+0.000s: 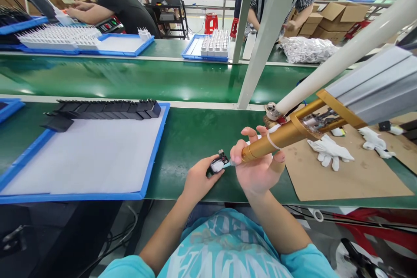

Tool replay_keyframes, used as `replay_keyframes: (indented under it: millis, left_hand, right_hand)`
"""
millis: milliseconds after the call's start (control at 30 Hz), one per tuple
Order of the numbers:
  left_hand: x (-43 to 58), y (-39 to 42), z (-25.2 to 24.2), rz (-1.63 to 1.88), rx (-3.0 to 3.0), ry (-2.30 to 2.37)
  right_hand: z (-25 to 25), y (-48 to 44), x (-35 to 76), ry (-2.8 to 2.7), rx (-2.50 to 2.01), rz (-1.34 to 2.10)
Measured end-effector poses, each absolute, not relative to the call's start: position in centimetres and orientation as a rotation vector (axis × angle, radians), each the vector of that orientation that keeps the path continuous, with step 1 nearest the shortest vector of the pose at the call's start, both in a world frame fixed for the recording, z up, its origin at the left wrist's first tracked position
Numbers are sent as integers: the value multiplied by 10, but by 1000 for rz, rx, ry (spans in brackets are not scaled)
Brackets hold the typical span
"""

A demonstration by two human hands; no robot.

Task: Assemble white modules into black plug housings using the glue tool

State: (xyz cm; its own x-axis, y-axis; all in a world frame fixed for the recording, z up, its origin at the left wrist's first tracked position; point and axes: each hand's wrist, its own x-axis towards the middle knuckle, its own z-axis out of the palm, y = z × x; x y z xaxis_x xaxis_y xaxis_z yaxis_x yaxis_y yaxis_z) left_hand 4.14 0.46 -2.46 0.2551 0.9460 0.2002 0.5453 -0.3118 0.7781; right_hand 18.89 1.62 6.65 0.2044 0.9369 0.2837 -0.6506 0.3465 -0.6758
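My left hand [201,179] pinches a small black open-topped plastic housing [215,164] between thumb and fingers, just above the green bench. White material shows inside it, and small parts stick up at its far edge. In my right hand [256,167] is a gold cylindrical glue dispensing gun [276,142], tilted down to the left, with the thumb and fingers around its front end. Its thin pale-blue nozzle [227,165] reaches to the opening of the housing. Whether the tip touches the white material I cannot tell.
A blue-rimmed tray [149,160] on the left holds a row of black housings [110,109]. Cardboard [339,173] with white gloves [330,151] lies right. A slanted metal post [260,39] stands ahead. Beyond the green conveyor [130,79], co-workers sit or stand near trays of white parts [215,43].
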Motion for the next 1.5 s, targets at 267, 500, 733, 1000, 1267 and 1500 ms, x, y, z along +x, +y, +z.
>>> replay_keyframes:
  millis: [267,500,733,1000,1267,1500]
  left_hand:
    - [8,25,-10,680,1741,1214]
    - [27,37,5,705,1820,1174]
    - [30,21,-3,899,2267,1218]
    - [48,15,-17,970,2281,1390]
    - [57,4,-29,911,2524,1552]
    - [52,5,-20,756,2639,1466]
  right_hand:
    - [63,24,205,-719,-518,1088]
    - [58,25,214,-709,-536,1064]
    - [56,23,220,-697,-534,1074]
    - [53,23,225,-710,-499,1080]
    - [52,24,228,-710,-582,1053]
    - [52,27,230,-698,-588,1032]
